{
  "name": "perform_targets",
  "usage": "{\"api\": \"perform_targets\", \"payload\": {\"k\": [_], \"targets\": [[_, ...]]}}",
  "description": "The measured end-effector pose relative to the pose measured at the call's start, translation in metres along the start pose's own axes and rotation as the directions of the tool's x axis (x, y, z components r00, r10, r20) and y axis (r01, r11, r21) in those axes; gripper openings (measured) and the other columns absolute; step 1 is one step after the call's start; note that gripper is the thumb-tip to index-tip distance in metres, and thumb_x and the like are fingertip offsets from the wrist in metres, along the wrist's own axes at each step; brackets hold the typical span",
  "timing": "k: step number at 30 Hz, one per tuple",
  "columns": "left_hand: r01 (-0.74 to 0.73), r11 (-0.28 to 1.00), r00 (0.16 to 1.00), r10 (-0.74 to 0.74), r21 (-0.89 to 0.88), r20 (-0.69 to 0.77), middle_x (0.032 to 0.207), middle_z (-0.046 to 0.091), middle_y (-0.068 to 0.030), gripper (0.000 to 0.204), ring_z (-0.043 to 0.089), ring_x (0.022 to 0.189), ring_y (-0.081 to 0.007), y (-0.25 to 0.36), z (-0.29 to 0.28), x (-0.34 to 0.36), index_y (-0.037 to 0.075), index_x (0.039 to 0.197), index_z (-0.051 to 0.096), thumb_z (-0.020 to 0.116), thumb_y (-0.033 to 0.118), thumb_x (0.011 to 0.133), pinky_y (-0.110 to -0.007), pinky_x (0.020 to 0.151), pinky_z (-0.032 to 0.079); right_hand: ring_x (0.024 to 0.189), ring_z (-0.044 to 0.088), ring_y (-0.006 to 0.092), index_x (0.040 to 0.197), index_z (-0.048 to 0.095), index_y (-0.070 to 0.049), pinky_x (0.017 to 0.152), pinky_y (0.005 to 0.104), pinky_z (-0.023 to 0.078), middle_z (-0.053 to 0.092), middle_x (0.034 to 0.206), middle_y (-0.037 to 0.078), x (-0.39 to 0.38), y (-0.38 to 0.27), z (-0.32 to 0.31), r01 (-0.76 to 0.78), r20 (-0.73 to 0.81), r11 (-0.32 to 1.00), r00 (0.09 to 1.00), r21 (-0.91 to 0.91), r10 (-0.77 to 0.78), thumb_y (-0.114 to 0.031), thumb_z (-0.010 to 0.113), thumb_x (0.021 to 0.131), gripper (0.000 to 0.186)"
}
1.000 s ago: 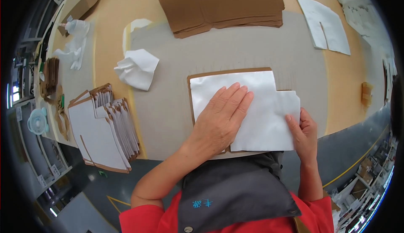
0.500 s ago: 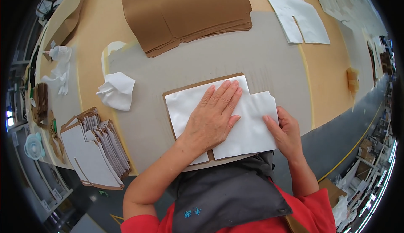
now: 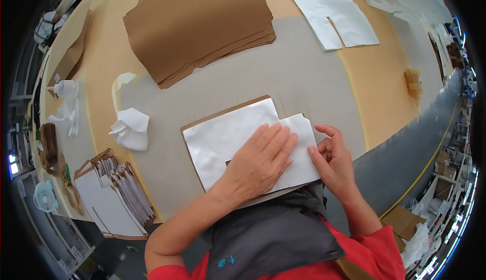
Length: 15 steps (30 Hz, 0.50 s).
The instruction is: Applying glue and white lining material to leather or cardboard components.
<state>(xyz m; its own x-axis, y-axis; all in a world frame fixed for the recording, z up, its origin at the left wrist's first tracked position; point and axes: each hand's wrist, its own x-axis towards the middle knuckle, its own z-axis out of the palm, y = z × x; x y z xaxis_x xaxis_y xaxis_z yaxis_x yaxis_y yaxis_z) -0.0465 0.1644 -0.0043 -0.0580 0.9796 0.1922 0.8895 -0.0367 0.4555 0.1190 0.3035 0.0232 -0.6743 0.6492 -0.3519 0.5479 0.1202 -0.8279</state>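
Before me lies a white soft sheet (image 3: 225,128) with a stepped upper right corner and a narrow slot, laid over a slightly larger brown paper-like piece (image 3: 225,112). A thin brown rim shows along its top and left sides. My left hand (image 3: 258,161) rests flat on the white sheet, fingers stretched out together, covering much of the slot. At the sheet's right edge is my right hand (image 3: 334,163), its thumb touching the edge and its index finger raised and apart from the thumb. The other right fingers curl and are partly hidden.
A brown sheet stack (image 3: 197,27) lies beyond, with slotted white sheets (image 3: 336,22) to its right. Crumpled white material (image 3: 131,131) and a pile of white-and-brown pieces (image 3: 109,199) sit left. A squeeze bottle (image 3: 66,89) and an amber tape roll (image 3: 413,82) are farther out.
My left hand has slid down toward the near side of the white sheet, uncovering more of its upper part. My right index finger has lifted away from the thumb. The whole view has shifted slightly.
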Motion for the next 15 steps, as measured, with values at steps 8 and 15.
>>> {"api": "perform_targets", "payload": {"k": [8,15], "targets": [[0.048,0.999,0.999,-0.048,0.005,-0.014,0.139,0.053,-0.0144,0.052,0.049,0.129,-0.0295,0.006,0.012,0.007,0.003,0.133,0.058,0.071,0.021,0.086,-0.041,0.111,0.041,0.059,0.054,0.0090,0.130,0.047,-0.001,0.057,0.0248,0.045,0.057,0.072,0.003,0.001,0.005,0.002,0.032,-0.022,0.997,0.999,-0.073,-0.033,-0.009,0.067,0.094,0.042],[0.073,0.995,0.997,-0.072,-0.063,0.010,0.139,0.052,-0.0155,0.051,0.051,0.128,-0.0323,0.012,-0.003,0.013,0.004,0.134,0.057,0.067,0.013,0.085,-0.045,0.111,0.041,0.059,0.055,0.0097,0.128,0.048,-0.001,0.057,0.0246,0.044,0.061,0.075,0.003,-0.005,0.004,-0.010,0.007,0.011,0.999,1.000,0.048,-0.008,-0.010,0.066,0.094,0.040]]}}
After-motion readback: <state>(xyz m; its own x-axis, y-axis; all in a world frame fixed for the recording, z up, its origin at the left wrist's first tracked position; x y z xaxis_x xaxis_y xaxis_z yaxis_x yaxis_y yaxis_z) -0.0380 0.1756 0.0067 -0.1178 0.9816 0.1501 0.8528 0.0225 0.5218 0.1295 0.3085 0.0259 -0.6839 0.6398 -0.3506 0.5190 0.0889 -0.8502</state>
